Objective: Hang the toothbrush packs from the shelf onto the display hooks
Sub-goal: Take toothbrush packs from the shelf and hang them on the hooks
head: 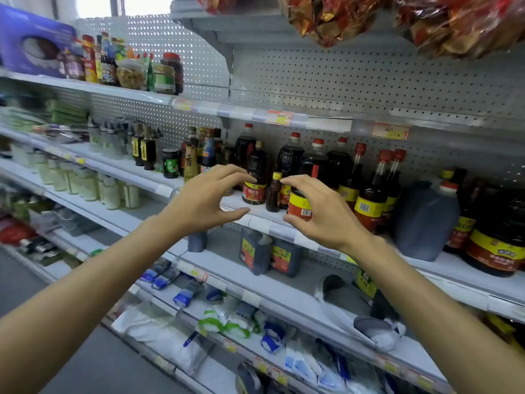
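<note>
Both hands hovering empty, left hand (204,199) and right hand (321,213) with fingers spread in loose curls, facing the small dark glass bottle (274,193) between them; no toothbrush packs or display hooks showing anywhere, so direction unknown.

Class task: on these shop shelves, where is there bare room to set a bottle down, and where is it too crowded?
Free: the upper shelf right of the jars, under the snack bags; the lower shelf between the dark jugs and a yellow label. Crowded: the sauce bottles behind both open hands, left and right.
</note>
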